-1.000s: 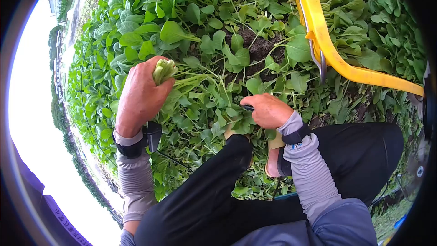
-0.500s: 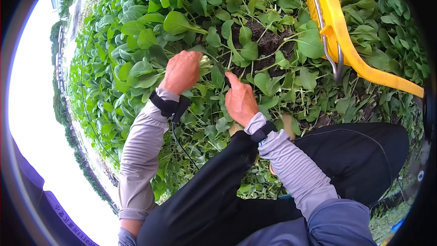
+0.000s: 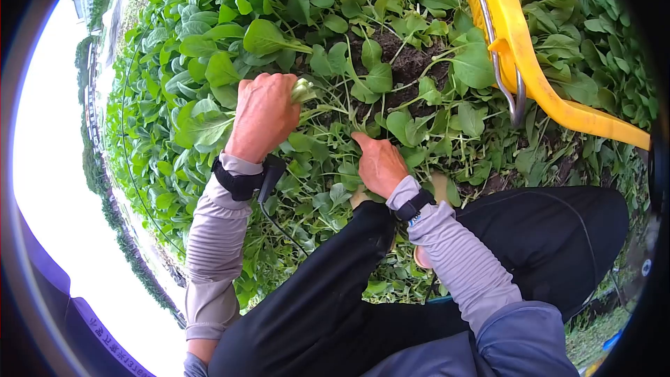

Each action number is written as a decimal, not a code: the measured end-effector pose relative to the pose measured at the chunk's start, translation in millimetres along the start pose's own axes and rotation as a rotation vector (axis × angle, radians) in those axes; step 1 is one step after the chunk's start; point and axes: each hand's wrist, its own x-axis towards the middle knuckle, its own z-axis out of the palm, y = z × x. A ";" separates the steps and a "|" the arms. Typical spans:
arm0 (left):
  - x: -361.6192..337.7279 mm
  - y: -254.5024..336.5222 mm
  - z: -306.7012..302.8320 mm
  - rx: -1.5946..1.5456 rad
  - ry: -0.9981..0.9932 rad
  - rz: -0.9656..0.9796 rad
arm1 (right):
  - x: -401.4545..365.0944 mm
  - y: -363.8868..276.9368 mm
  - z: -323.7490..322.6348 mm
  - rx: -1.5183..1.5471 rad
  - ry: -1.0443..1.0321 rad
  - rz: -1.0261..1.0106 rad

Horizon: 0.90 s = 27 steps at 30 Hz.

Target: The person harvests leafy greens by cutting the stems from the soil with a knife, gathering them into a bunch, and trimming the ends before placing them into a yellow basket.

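Green veg bed (image 3: 209,49); yellow crate (image 3: 509,24) beside

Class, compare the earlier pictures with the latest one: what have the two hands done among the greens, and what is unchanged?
The left hand, gripping its bunch of greens throughout, reached further out over the bed. The right hand moved toward the left hand, then drew back slightly into the leaves. The yellow crate and crouched legs stayed put.

Left hand (image 3: 264,115) raised forward, fingers (image 3: 278,85) clenched tight; right hand (image 3: 380,164) lower, palm down, beside the knee.
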 end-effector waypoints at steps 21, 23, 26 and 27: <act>-10.4 -47.9 52.1 -0.349 -0.236 -0.102 | -8.0 10.9 43.6 0.052 -0.014 -0.135; -14.3 -35.1 29.5 -0.376 -0.234 -0.080 | -12.0 -9.3 41.1 0.843 0.221 0.068; -14.3 -18.1 -9.1 -0.446 -0.304 -0.081 | 9.3 -46.9 12.1 1.469 -0.018 0.172; -15.5 -15.8 -16.3 -0.654 -0.376 -0.131 | 15.1 -52.0 7.2 1.471 -0.015 0.171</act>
